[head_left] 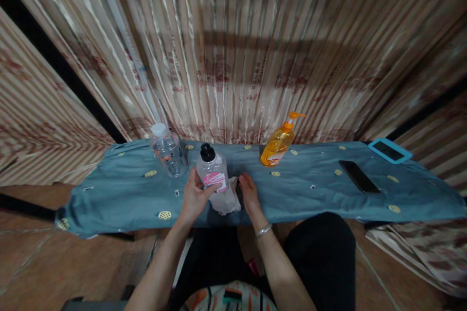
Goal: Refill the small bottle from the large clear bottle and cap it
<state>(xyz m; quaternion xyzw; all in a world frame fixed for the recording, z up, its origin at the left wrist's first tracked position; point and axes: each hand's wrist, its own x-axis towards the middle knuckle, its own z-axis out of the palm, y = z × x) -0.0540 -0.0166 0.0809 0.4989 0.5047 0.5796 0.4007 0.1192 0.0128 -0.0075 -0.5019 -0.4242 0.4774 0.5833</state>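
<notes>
Bottle (212,171) stands in the left grip (194,198), fingers closed round it; right hand (250,193) flat.

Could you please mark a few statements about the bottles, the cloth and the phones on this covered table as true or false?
1. The left hand holds the black-capped bottle. True.
2. The right hand grips the orange pump bottle. False: it rests on the white cloth; the pump bottle stands apart.
3. The clear bottle has a white cap. True.
4. The black phone lies left of the bottles. False: it lies to their right.
</notes>
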